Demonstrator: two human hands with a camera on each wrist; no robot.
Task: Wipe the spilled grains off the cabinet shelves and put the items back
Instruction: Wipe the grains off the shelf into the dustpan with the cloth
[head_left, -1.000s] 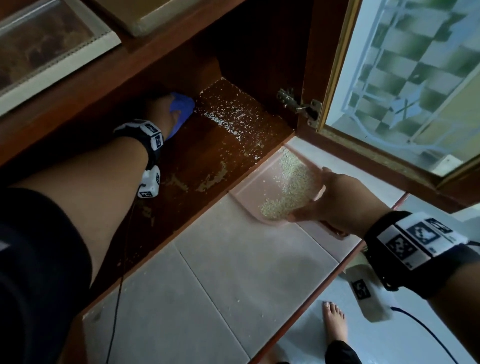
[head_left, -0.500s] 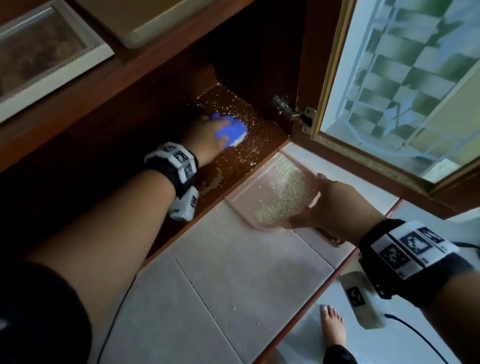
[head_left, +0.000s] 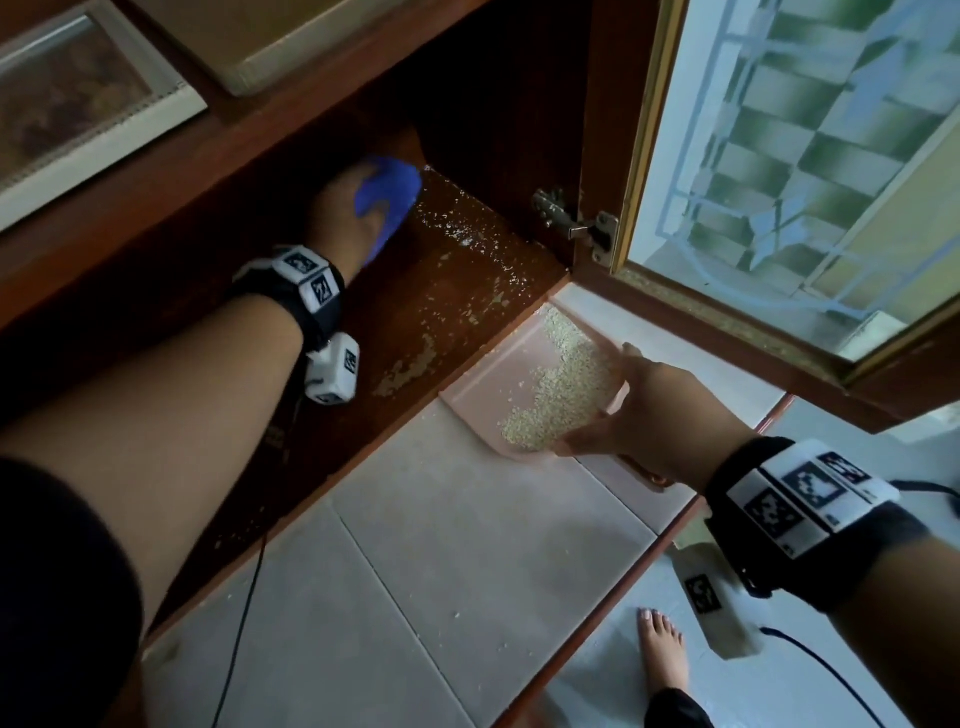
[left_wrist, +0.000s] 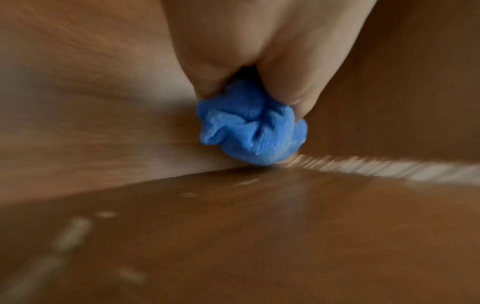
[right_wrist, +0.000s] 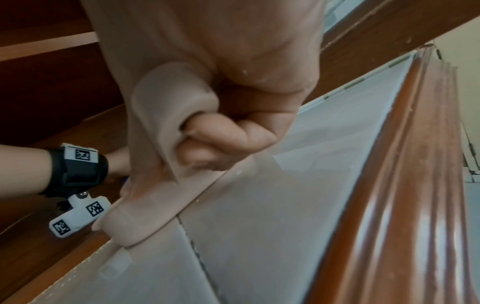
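Right hand (head_left: 660, 415) grips the handle of a pink plastic dustpan (head_left: 498, 384), fingers curled round it. The dustpan rests on the grey tiled ledge (head_left: 441, 545), its lip against the front edge of the brown wooden cabinet shelf (head_left: 415, 322), holding a heap of pale grains (head_left: 561, 384). Farther in, left hand (head_left: 343, 218) clutches a bunched blue cloth (head_left: 389, 195) at the shelf's back corner, with scattered grains (head_left: 467, 228) just beside it.

— What colours does the cabinet scene show?
— A crumpled bright blue cloth (head_left: 388, 193) on a dark reddish-brown wooden shelf (head_left: 415, 312) speckled with pale cream grains (head_left: 457, 223).
— And the pan?
— A pale pink plastic dustpan (head_left: 483, 387); black wristbands (head_left: 810, 519) carry black-and-white square-patterned tags.
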